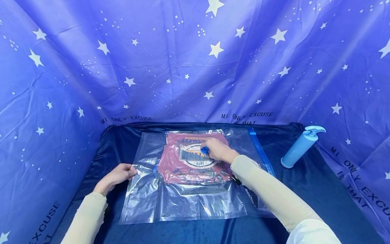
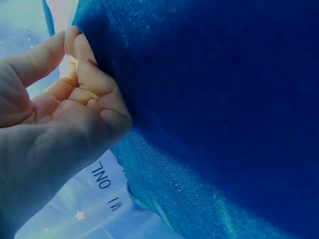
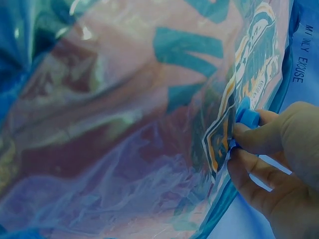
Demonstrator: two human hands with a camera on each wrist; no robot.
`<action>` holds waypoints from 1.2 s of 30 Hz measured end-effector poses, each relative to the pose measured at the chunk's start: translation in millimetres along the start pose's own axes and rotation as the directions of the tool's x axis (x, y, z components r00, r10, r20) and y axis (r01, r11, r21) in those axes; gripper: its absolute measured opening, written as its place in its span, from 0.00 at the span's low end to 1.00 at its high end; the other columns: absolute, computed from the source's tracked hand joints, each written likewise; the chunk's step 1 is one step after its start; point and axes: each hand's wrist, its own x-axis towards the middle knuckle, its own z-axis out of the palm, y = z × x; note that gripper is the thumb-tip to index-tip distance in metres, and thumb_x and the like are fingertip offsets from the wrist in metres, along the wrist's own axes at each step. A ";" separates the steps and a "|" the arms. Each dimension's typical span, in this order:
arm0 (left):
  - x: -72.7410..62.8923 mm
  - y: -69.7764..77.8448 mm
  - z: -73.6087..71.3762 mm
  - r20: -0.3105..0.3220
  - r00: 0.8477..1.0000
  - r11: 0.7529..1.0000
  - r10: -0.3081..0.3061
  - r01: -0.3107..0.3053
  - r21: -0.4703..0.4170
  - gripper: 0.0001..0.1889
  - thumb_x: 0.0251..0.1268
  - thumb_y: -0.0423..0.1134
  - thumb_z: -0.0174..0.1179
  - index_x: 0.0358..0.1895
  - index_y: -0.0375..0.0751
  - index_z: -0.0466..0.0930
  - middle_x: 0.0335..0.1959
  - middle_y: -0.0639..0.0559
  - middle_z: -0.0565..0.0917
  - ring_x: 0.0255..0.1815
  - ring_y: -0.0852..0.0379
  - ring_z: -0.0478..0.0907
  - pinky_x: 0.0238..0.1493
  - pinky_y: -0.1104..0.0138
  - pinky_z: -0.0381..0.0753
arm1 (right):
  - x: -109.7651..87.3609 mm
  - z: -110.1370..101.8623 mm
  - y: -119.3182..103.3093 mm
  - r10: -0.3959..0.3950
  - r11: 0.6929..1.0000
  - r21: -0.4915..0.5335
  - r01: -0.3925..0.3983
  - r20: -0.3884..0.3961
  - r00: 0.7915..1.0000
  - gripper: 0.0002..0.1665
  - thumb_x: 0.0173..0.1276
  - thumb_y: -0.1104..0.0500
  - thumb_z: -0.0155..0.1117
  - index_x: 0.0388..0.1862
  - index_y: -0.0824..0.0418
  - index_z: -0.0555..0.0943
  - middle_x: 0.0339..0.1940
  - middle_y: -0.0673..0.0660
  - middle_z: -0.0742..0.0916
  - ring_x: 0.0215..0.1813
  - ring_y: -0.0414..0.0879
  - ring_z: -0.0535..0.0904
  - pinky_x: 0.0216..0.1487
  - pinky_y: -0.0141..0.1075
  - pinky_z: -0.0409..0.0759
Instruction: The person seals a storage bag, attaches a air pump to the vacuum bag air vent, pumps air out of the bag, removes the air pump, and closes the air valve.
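Observation:
A clear plastic vacuum storage bag (image 1: 198, 205) lies flat with a folded dark pink printed T-shirt (image 1: 173, 162) inside. My left hand (image 1: 120, 173) pinches the bag's left edge between thumb and fingers, and the left wrist view shows this grip (image 2: 75, 84) from the palm side. Over the shirt's round print, my right hand (image 1: 218, 149) holds the bag's blue valve cap (image 1: 204, 149). In the right wrist view the thumb and fingers close around that cap (image 3: 246, 117), which stands against the clear film. A blue zip strip (image 1: 262, 149) runs along the bag's right side.
To the right of the bag a light blue hand pump (image 1: 300, 149) stands upright with its handle on top. Dark blue cloth (image 1: 320, 196) covers the table. Purple-blue curtains (image 1: 170, 51) printed with white stars hang behind and at both sides.

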 end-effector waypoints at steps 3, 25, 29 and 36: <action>-0.7 0.6 0.2 -0.001 1.000 1.000 0.002 -0.002 0.000 0.14 0.79 0.31 0.57 0.28 0.37 0.73 0.26 0.53 0.71 0.33 0.54 0.70 0.40 0.63 0.69 | 0.1 -0.2 0.2 0.008 1.000 0.010 -0.008 -0.001 1.000 0.28 0.54 0.81 0.67 0.53 0.63 0.89 0.60 0.62 0.87 0.65 0.61 0.81 0.68 0.50 0.76; -0.8 -0.8 1.9 0.005 1.000 1.000 -0.012 0.012 -0.004 0.14 0.79 0.30 0.56 0.29 0.37 0.73 0.26 0.53 0.71 0.32 0.54 0.70 0.40 0.63 0.68 | 4.1 -1.4 -10.1 0.146 0.989 0.009 -0.146 0.021 0.989 0.24 0.70 0.61 0.74 0.62 0.69 0.82 0.52 0.65 0.87 0.56 0.58 0.84 0.58 0.50 0.82; -0.8 -1.6 3.1 0.011 1.000 1.000 -0.016 0.016 -0.007 0.14 0.79 0.30 0.56 0.29 0.37 0.73 0.26 0.53 0.71 0.32 0.54 0.70 0.40 0.63 0.69 | 3.8 0.6 -10.5 0.160 0.987 0.007 -0.160 0.011 0.987 0.18 0.72 0.59 0.75 0.55 0.68 0.85 0.45 0.61 0.86 0.50 0.54 0.84 0.54 0.48 0.83; 0.7 0.1 1.2 0.004 1.000 1.000 -0.017 0.017 0.005 0.13 0.80 0.31 0.55 0.30 0.36 0.73 0.26 0.53 0.71 0.32 0.53 0.70 0.40 0.62 0.69 | 5.2 -0.5 -6.3 0.122 0.992 0.020 -0.122 -0.009 0.992 0.06 0.67 0.68 0.75 0.41 0.63 0.87 0.40 0.56 0.86 0.45 0.51 0.82 0.50 0.46 0.83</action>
